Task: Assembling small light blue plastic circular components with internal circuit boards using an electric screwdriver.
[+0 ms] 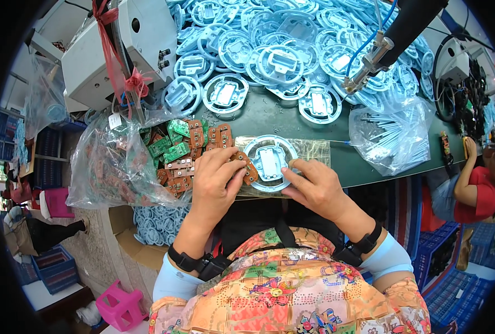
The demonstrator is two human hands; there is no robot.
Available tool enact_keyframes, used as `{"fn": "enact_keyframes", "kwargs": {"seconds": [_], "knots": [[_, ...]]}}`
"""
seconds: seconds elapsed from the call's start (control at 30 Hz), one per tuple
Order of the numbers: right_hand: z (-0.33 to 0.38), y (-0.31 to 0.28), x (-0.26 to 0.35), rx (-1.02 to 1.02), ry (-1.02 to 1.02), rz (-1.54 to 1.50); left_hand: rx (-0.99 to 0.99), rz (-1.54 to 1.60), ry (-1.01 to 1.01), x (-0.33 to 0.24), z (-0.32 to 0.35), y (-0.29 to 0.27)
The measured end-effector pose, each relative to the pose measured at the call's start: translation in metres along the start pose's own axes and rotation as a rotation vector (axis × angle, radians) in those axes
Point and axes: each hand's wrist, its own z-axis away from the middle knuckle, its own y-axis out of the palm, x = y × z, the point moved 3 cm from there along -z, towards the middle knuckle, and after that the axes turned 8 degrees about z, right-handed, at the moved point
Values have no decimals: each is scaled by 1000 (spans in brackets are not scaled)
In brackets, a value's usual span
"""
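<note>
A light blue round plastic part point(255, 183) with a rectangular housing in its middle lies before me on a clear-covered patch of the table. My right hand point(317, 186) grips its right side, thumb on the housing and index finger on the rim. In the fingers of my left hand point(217, 175) is a small brown circuit board point(247, 168), tilted over the left rim of the part. Loose brown and green circuit boards point(176, 151) lie in a pile just beyond my left hand, partly in a clear plastic bag point(105, 167).
Similar blue parts point(281, 61) heap up across the far table point(258, 117). At the right lies a bag of thin pale sticks point(389, 136); a hanging screwdriver-like tool point(364, 72) reaches in above. A grey machine point(130, 39) stands far left. Another person point(473, 192) sits at right.
</note>
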Motion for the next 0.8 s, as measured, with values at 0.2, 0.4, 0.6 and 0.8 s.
{"fn": "enact_keyframes", "kwargs": {"seconds": [0.2,0.4,0.6,0.8], "knots": [[4,3,-3,-23,-34,75,36,-59,84,-4,-10,12],[6,5,-4,-40,-35,85,95,-62,110,-10,-21,30],[7,6,-3,-51,-34,88,124,-82,82,-8,-23,36],[7,7,-3,-41,-29,96,141,-84,87,-9,-21,37]]}}
